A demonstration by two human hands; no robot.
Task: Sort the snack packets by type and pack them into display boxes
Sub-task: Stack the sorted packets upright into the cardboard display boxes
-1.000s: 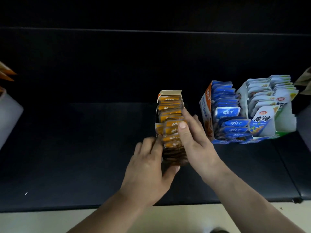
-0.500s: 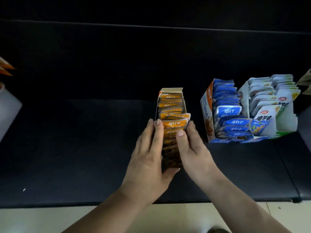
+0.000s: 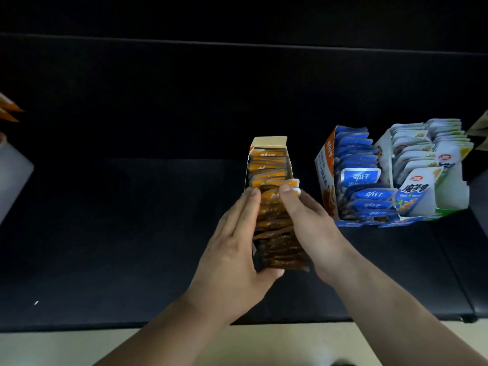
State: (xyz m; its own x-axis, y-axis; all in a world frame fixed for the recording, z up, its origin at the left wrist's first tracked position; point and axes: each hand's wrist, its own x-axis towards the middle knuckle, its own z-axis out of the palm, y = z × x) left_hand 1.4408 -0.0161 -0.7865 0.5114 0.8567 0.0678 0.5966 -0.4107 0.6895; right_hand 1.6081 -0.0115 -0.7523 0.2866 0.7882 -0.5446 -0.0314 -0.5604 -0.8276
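Both hands are sliding further up the orange box (image 3: 269, 165) now, and that's the change: a moment ago the left hand (image 3: 235, 249) was down at the near end with the fingers curled, and now it is lying flat along the box's left side, thumb tucked under the near corner. The right hand (image 3: 309, 220) is pressing in from the other side, fingers together, thumb tip resting on the top orange packet (image 3: 272, 194). So the two hands are squeezing the row of orange packets between them, closed on the stack rather than on any single packet. The box is sitting mid-table on the dark table (image 3: 132, 233). To the right, the blue box (image 3: 326, 165) and the white box (image 3: 449, 191) are standing full, just beside each other. I'd judge the sorting is nearly wrapped up; this looks like the final tidying of the third box.
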